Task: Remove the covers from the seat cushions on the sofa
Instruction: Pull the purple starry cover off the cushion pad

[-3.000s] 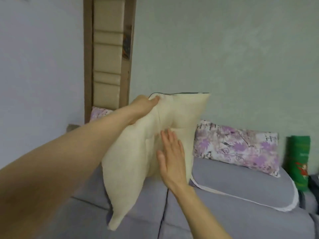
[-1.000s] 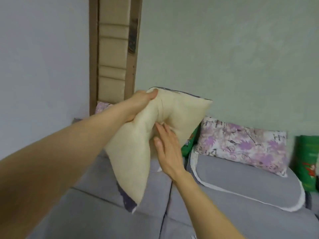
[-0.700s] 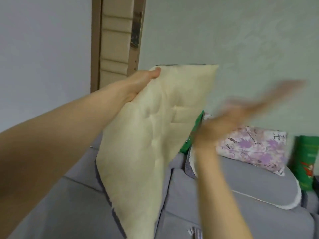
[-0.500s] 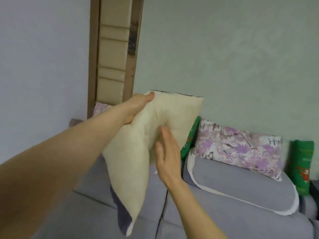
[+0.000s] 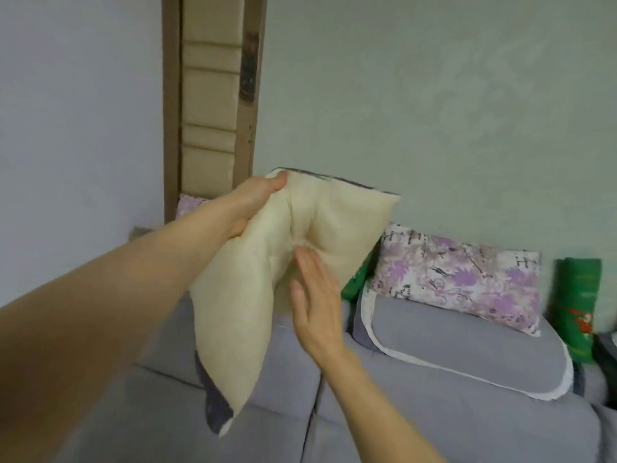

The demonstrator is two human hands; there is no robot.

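- Two bare forearms are extended forward from the lower edge, above the sofa [image 5: 434, 416].
- The right hand [image 5: 315, 295] is laid flat, fingers straight and together, with the fingertips [image 5: 302, 255] pressed into a dent in the middle of the cushion [image 5: 240, 295].
- The left hand [image 5: 253, 202] is clamped on the cushion's upper left corner, thumb on top, with fabric bunched in the grip.
- The cream cushion is held in the air above the seat and folded inward along the dent. One corner hangs down, and grey-violet fabric is seen at that corner.
- A grey pad [image 5: 467, 342] with white piping is laid on the seat to the right.
- A floral pillow [image 5: 460, 275] is propped behind the pad, against the wall [image 5: 434, 111].
- A green object [image 5: 355, 282] is wedged between cushion and pillow; a second green object [image 5: 581, 305] stands at far right.
- A padded beige panel [image 5: 210, 105] is set in a brown frame at the wall corner.
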